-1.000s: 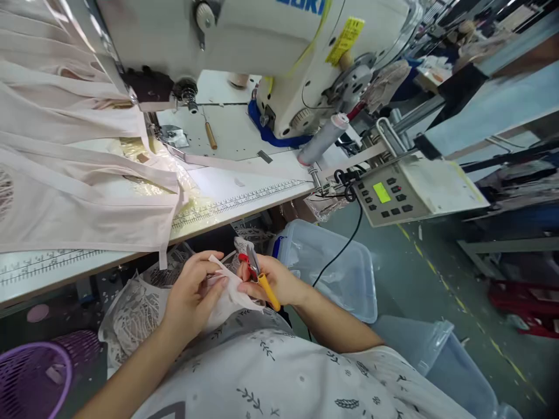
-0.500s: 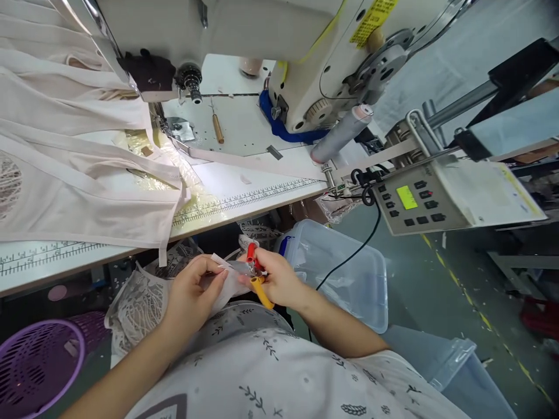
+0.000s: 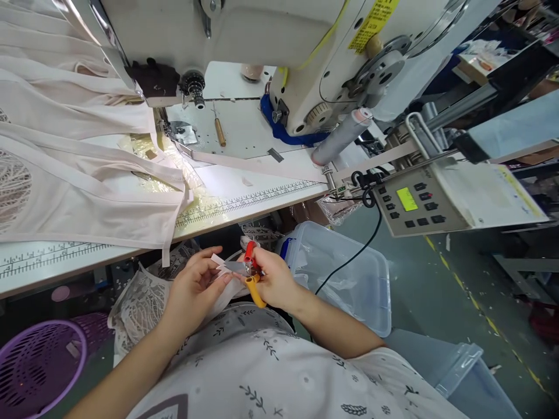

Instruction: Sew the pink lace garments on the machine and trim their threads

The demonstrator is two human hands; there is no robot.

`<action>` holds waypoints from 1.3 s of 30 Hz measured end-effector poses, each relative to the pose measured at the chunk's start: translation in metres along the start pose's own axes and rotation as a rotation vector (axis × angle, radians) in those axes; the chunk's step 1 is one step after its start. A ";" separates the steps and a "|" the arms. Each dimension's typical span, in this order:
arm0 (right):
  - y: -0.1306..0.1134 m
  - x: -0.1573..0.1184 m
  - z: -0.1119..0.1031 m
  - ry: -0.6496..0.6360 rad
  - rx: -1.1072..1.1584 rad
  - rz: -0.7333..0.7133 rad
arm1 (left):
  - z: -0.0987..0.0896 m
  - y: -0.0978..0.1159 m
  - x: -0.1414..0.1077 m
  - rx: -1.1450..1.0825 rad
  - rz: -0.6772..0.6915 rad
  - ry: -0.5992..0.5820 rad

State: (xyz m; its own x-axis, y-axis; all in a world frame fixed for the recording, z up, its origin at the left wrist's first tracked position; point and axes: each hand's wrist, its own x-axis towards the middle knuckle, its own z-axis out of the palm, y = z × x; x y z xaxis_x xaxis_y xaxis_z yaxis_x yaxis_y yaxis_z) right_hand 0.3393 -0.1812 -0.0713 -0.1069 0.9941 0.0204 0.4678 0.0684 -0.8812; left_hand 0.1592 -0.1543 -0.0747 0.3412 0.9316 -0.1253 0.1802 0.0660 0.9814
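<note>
My left hand [image 3: 192, 288] pinches the pale pink fabric [image 3: 223, 291] between thumb and fingers, below the table edge. A short strip end sticks up past the fingertips. My right hand [image 3: 277, 282] is wrapped round scissors [image 3: 253, 291] with one red and one yellow handle. Their blades point left and lie against the strip beside my left fingertips. White lace fabric [image 3: 140, 305] hangs to the left of my left hand. More pale pink garments [image 3: 96, 192] lie over the left of the table.
A sewing machine [image 3: 271, 35] stands on the white table [image 3: 244, 203], with a wooden-handled awl [image 3: 219, 131] on its bed. A control box [image 3: 419, 201] is at right. A clear bin [image 3: 345, 273] and purple basket [image 3: 41, 369] stand below.
The left fingers have loosened and spread a little, and more of the strip end shows. The scissor blades now lie across the strip. The view has shifted slightly.
</note>
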 end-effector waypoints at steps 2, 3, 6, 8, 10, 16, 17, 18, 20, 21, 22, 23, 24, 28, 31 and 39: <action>-0.001 0.000 0.000 -0.027 0.003 -0.002 | 0.000 0.001 0.000 0.050 0.040 -0.033; -0.001 -0.001 0.001 -0.025 0.005 -0.003 | 0.001 0.002 0.000 0.052 0.061 -0.031; -0.001 -0.001 0.000 -0.016 0.014 0.005 | 0.001 0.002 0.000 0.048 0.109 0.024; 0.001 0.000 -0.002 -0.054 0.029 0.028 | -0.001 0.002 0.000 0.052 0.113 0.062; 0.004 -0.001 -0.006 -0.119 0.047 0.053 | -0.005 0.001 -0.001 0.054 0.104 0.094; 0.013 -0.006 -0.011 -0.124 0.180 0.140 | -0.017 0.010 -0.011 0.043 0.017 0.215; 0.013 -0.006 -0.010 -0.113 0.215 0.140 | -0.017 0.013 -0.012 0.024 0.016 0.230; 0.012 -0.006 -0.010 -0.103 0.246 0.133 | -0.018 0.017 -0.014 0.004 0.021 0.242; 0.008 -0.006 -0.010 -0.086 0.299 0.105 | -0.018 0.023 -0.018 -0.012 0.021 0.255; 0.006 -0.006 -0.009 -0.083 0.327 0.091 | -0.018 0.026 -0.020 -0.004 0.012 0.260; 0.004 -0.006 -0.008 -0.078 0.358 0.079 | -0.018 0.029 -0.022 0.011 0.006 0.267; 0.002 -0.006 -0.007 -0.065 0.393 0.073 | -0.019 0.031 -0.024 0.026 0.007 0.277; 0.001 -0.007 -0.005 -0.044 0.429 0.074 | -0.019 0.033 -0.026 0.039 0.015 0.287; -0.006 -0.008 0.004 0.083 0.555 0.140 | -0.017 0.039 -0.034 0.062 0.127 0.330; -0.014 -0.008 0.006 0.141 0.642 0.163 | -0.015 0.050 -0.039 0.111 0.253 0.351; -0.034 -0.003 -0.015 0.073 0.697 -0.009 | -0.015 0.068 -0.041 0.114 0.332 0.412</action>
State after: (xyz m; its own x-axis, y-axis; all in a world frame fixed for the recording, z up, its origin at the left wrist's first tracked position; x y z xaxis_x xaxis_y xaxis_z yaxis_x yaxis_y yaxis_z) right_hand 0.3371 -0.1849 -0.0347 -0.0373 0.9985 0.0395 -0.2075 0.0309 -0.9777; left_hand 0.1436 -0.1830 -0.0002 0.0109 0.9604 0.2784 0.2312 -0.2733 0.9337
